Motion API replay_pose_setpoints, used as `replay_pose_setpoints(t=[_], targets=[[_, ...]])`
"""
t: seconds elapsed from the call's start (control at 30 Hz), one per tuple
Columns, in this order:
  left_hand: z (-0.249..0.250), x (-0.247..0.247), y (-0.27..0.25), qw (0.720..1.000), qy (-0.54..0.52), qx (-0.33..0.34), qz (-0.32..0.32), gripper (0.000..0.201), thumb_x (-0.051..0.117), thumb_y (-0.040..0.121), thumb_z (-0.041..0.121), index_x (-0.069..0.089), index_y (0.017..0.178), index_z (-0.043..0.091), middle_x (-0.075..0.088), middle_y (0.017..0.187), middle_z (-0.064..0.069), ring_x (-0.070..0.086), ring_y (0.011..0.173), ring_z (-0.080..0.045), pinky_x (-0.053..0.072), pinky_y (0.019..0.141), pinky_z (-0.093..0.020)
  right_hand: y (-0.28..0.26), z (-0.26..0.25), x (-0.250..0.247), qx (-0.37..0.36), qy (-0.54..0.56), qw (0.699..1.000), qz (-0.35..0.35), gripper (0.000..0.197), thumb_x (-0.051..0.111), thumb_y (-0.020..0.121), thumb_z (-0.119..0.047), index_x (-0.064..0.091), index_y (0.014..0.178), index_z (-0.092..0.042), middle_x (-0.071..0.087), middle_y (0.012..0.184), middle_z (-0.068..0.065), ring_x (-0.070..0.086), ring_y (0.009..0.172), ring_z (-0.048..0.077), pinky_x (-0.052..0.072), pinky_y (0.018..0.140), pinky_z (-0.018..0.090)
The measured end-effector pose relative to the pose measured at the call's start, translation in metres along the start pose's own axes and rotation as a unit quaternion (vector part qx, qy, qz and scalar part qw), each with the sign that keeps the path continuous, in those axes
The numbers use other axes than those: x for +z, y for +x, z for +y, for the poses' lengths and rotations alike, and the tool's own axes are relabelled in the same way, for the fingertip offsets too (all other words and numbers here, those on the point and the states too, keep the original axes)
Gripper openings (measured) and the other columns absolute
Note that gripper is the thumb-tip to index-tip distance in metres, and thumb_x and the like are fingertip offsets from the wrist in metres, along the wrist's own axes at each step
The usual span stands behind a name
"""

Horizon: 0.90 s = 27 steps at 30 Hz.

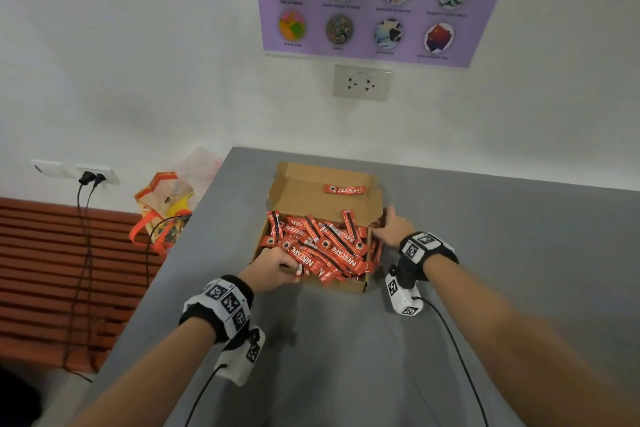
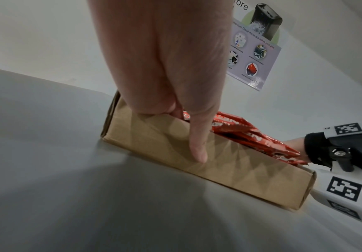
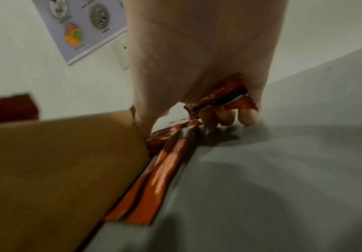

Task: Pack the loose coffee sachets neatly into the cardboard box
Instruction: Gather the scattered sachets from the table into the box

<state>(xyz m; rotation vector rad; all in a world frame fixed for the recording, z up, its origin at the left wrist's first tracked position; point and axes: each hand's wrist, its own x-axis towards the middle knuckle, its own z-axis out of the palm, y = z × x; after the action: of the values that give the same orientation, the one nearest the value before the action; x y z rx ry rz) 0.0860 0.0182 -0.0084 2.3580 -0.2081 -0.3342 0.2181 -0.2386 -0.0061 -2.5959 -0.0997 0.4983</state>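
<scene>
An open cardboard box (image 1: 349, 285) stands on the grey table, its lid flap folded back. A jumble of red coffee sachets (image 1: 325, 246) fills it above the rim, and one sachet (image 1: 341, 189) lies on the flap. My left hand (image 1: 273, 267) grips the box's (image 2: 219, 167) near left corner, thumb (image 2: 197, 150) pressed on the front wall, fingers over the rim by the sachets (image 2: 251, 134). My right hand (image 1: 393, 227) is outside the right wall, fingers (image 3: 225, 117) curled round a few sachets (image 3: 223, 98). More loose sachets (image 3: 165, 170) lie along that wall (image 3: 57, 162).
The grey table (image 1: 502, 253) ends at a white wall with a power socket (image 1: 362, 82) and a purple poster (image 1: 374, 0). Left of the table's edge stands a patterned bag (image 1: 162, 211) on a slatted wooden bench (image 1: 52, 270), with black cables (image 1: 83, 253) hanging from a wall outlet.
</scene>
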Motion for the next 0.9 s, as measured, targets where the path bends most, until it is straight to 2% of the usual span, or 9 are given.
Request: replay_pose_setpoints(t=[0.13,0.23,0.27,0.37,0.43,0.53,0.67,0.8,0.9], targets=[[-0.002,0.001,0.0,1.0,0.002,0.004,0.006,0.013,0.07,0.08,0.009,0.074,0.092,0.006,0.069,0.101,-0.002,0.057,0.1,-0.011,0.041,0.094,-0.023,-0.017,0.007,0.012,0.01,-0.04,0.999,0.03,0.043,0.057,0.091,-0.033,0.04,0.118,-0.006,0.062,0.113,0.015,0.062,0.098,0.031,0.051,0.083,0.039],[-0.003,-0.001,-0.001,1.0,0.004,0.015,-0.003,0.006,0.072,0.077,0.006,0.074,0.079,0.011,0.066,0.08,0.016,0.056,0.083,0.001,0.041,0.083,-0.02,-0.029,0.017,0.015,0.001,-0.068,0.997,0.038,0.038,0.053,0.093,-0.035,0.047,0.118,-0.007,0.062,0.113,0.015,0.06,0.101,0.031,0.049,0.087,0.039],[-0.003,-0.002,0.0,1.0,0.007,0.021,0.001,0.008,0.072,0.076,0.005,0.073,0.074,0.012,0.064,0.073,0.016,0.055,0.077,0.002,0.04,0.078,-0.02,-0.032,0.019,0.014,-0.007,-0.072,0.997,0.04,0.038,0.054,0.093,-0.034,0.049,0.119,-0.007,0.063,0.113,0.015,0.06,0.103,0.031,0.048,0.088,0.038],[-0.002,-0.002,-0.001,0.999,0.015,0.038,0.014,0.001,0.072,0.076,0.005,0.073,0.077,0.004,0.064,0.076,0.004,0.055,0.077,-0.007,0.038,0.072,-0.012,-0.043,0.023,0.01,-0.017,-0.074,0.996,0.04,0.033,0.054,0.093,-0.029,0.055,0.116,-0.005,0.064,0.11,0.017,0.061,0.1,0.032,0.046,0.082,0.033],[-0.002,-0.001,-0.001,0.999,0.018,0.046,0.019,0.005,0.073,0.076,0.005,0.073,0.081,0.002,0.06,0.074,0.012,0.052,0.075,0.001,0.034,0.071,-0.006,-0.05,0.023,0.002,0.003,-0.054,0.997,0.045,0.029,0.054,0.094,-0.025,0.058,0.109,0.0,0.065,0.105,0.019,0.062,0.096,0.032,0.044,0.074,0.03],[-0.002,-0.001,-0.001,0.998,0.02,0.046,0.024,0.007,0.073,0.077,0.005,0.074,0.083,0.003,0.058,0.074,0.017,0.05,0.075,0.005,0.034,0.071,-0.01,-0.063,0.019,-0.019,0.005,0.009,0.996,0.083,0.024,0.052,0.094,-0.018,0.058,0.102,0.004,0.063,0.091,0.018,0.061,0.085,0.03,0.042,0.065,0.026],[-0.002,0.0,-0.001,0.999,0.013,0.037,0.019,0.007,0.072,0.077,0.006,0.074,0.084,0.005,0.064,0.084,0.006,0.056,0.086,-0.008,0.037,0.081,-0.018,-0.082,-0.015,-0.039,-0.074,0.07,0.989,0.109,0.007,0.053,0.094,-0.014,0.052,0.091,-0.008,0.05,0.07,-0.003,0.051,0.059,0.012,0.037,0.044,0.01],[-0.002,0.0,-0.003,1.0,0.01,0.021,0.016,0.008,0.072,0.077,0.008,0.075,0.085,0.008,0.067,0.09,0.003,0.058,0.092,-0.015,0.043,0.087,-0.028,-0.086,-0.071,-0.021,-0.187,0.065,0.979,0.058,0.012,0.053,0.094,-0.015,0.054,0.102,-0.007,0.056,0.079,0.0,0.052,0.058,0.01,0.049,0.052,0.016],[-0.002,-0.001,-0.003,0.999,0.02,0.019,0.019,0.011,0.073,0.077,0.01,0.075,0.088,0.008,0.069,0.097,-0.001,0.059,0.098,-0.016,0.043,0.091,-0.029,-0.08,-0.101,0.003,-0.21,-0.031,0.977,0.017,0.015,0.053,0.094,-0.023,0.052,0.097,-0.009,0.056,0.08,0.001,0.051,0.058,0.012,0.045,0.049,0.019]])
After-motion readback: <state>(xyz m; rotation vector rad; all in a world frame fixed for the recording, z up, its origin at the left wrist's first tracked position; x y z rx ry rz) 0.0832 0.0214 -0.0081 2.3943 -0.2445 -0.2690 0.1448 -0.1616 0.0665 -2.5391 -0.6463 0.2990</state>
